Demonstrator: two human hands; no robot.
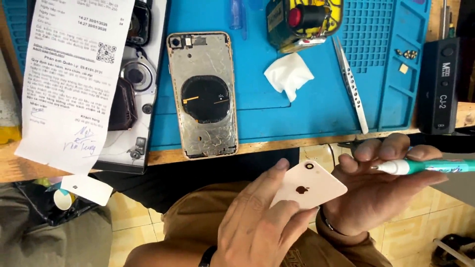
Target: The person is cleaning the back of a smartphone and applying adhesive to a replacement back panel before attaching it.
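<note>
My left hand (255,225) grips a pale pink phone back cover (309,190), with the thumb along its left edge. The cover is held below the table edge, over my lap, outer face up, camera hole at its top. My right hand (381,190) lies palm up beside and partly under the cover. Its fingers hold a teal glue tube (435,166) with a white nozzle pointing left. On the blue mat (316,113) above lies an open phone housing (203,94), gold-rimmed, with a round black coil in its middle.
Metal tweezers (351,84) and a crumpled white tissue (288,74) lie on the mat. A yellow-black tool (304,22) stands at the back. A printed paper slip (74,79) covers phone parts (133,79) at the left. A black box (440,84) sits at the right.
</note>
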